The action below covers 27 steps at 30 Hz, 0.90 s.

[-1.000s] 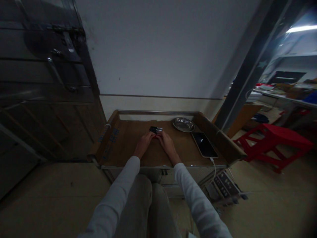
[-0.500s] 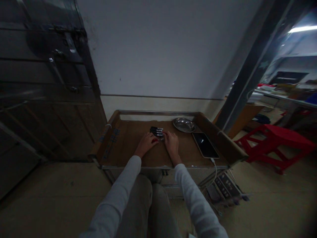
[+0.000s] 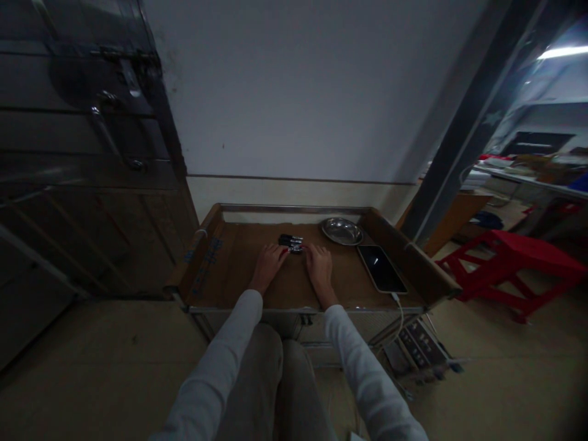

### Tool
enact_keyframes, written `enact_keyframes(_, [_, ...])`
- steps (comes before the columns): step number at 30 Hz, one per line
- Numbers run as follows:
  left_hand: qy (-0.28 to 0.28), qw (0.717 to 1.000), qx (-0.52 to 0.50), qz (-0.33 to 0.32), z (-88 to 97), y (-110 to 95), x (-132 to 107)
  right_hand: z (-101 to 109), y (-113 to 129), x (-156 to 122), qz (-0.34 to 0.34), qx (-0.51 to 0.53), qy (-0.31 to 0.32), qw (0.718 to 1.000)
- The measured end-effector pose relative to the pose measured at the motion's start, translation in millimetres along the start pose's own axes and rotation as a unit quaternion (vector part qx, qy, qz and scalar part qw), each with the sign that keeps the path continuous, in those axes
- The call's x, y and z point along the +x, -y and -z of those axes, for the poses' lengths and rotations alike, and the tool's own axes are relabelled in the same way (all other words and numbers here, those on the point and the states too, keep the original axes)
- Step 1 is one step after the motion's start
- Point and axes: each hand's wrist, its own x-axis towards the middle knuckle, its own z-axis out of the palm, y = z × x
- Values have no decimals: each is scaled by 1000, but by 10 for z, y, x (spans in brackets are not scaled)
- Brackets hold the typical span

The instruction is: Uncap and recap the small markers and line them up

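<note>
My left hand [image 3: 270, 264] is closed in a pinch on the left red end of a slim red-and-silver pen-like stick [image 3: 295, 249]. At the other red end, the fingertips of my right hand [image 3: 318, 264] are pinched together, so the stick lies crosswise between both hands. Just beyond it, several black pen-like sticks [image 3: 287, 239] with shiny silver right ends rest side by side on the brown board tabletop [image 3: 239, 269]. My fingers partly cover the red ends, and the picture is too dark for fine details.
A round metal dish [image 3: 342, 231] stands at the back right. In front of it lies a phone [image 3: 381, 269] with a white cable [image 3: 400, 312] hanging over the front edge. Raised brown sides [image 3: 425, 272] flank the tabletop. A red stool [image 3: 519, 263] stands to the right.
The red-and-silver stick has moved slightly away from me, up against the row of black ones, and lies straighter. My left hand has shifted a little with it.
</note>
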Motion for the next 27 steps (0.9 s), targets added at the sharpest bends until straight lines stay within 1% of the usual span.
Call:
enact_keyframes(3, [-3,1000,1,9,9,-6,3,2,1,2,21,12,-4,1000])
enact_keyframes(6, [-4,1000,-10,23,16,-12,2,-7,-20,4,4,26,-22,999])
enact_keyframes(8, [-3,999,-25,21,22,-14,-2,-15,-30,1,-7,34,-26,999])
enact_keyframes(9, [-1,999,-31,16,26,-14,-4,-18,-29,0,-2,42,-23,999])
enact_keyframes(10, [0,999,-34,11,28,-13,-6,-20,-22,-3,15,56,-16,998])
enact_keyframes(12, [-2,999,-33,9,30,-7,-8,-22,6,-6,80,108,3,991])
enact_keyframes(14, [-17,999,-27,28,29,0,-7,-22,40,-7,145,167,17,975])
enact_keyframes(16, [-37,998,-23,55,24,8,-5,-28,61,-1,173,204,20,963])
enact_keyframes(19, [-65,992,-4,107,12,29,-4,-59,46,16,156,208,18,966])
enact_keyframes(22, [-93,979,38,179,-12,70,-8,-111,-3,27,119,155,23,981])
enact_keyframes(24, [-89,972,59,209,-38,102,-10,-139,-29,26,95,101,30,990])
enact_keyframes(27, [-72,969,54,229,-89,138,-6,-164,-44,18,79,47,40,995])
